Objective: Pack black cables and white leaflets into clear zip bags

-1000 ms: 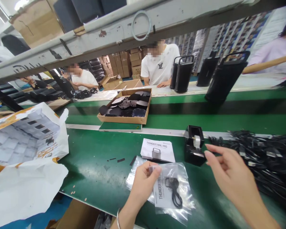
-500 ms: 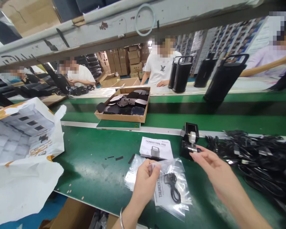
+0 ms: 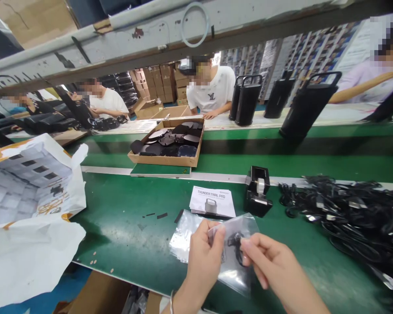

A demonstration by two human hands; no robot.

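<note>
My left hand [image 3: 205, 257] pinches the top edge of a clear plastic bag [image 3: 234, 272] that contains a black cable and a printed leaflet, lifted just above the green bench. My right hand [image 3: 273, 266] is closed in a pinch on the same bag's upper right part, over the cable. More clear bags [image 3: 183, 233] lie flat under it. A "Thunder Trail Pro" booklet [image 3: 212, 201] lies just beyond, beside a black tape dispenser [image 3: 257, 191].
A heap of black cables [image 3: 350, 213] covers the bench at right. A cardboard tray of dark discs [image 3: 168, 146] sits on the conveyor. A large printed white bag [image 3: 29, 209] is at left. Black speakers [image 3: 306, 107] stand across the belt, where other people work.
My right hand came back from the tape dispenser to the bag and pinched it. The bag is now lifted and folded at the top between both hands.
</note>
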